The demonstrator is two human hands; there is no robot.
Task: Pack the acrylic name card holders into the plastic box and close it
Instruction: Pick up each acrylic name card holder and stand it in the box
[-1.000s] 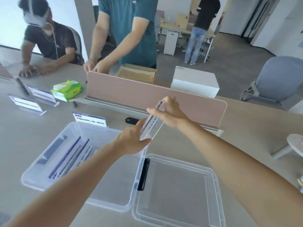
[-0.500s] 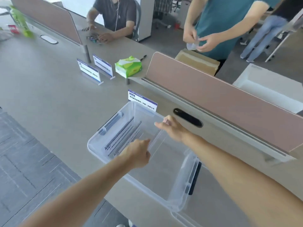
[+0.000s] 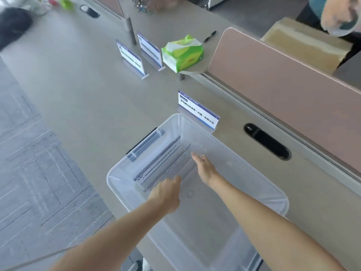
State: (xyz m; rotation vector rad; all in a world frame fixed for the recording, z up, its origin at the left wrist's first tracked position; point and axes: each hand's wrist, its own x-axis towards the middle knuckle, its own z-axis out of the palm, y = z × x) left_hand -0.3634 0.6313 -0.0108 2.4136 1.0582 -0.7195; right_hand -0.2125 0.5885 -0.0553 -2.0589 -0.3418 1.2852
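Seating clear acrylic card holders (image 3: 162, 163) in translucent plastic box (image 3: 254, 173); your left hand (image 3: 166, 194) loosely curled, right hand (image 3: 205, 167) flat, fingers together; three labelled holders (image 3: 197, 110) remain at 12 o'clock; box unclosed.

I see a green tissue pack (image 3: 182, 53) on the grey worktop (image 3: 82, 79), with a black pen (image 3: 209, 36) just behind it. A pink divider panel (image 3: 283, 83) stands at the right, and a cardboard box (image 3: 304, 44) behind it.

A grey table (image 3: 88, 90) carries the clear plastic box (image 3: 281, 200) near; one name card holder (image 3: 198, 110) just beyond it, two holders (image 3: 130, 56) and a green tissue pack (image 3: 182, 53) farther.
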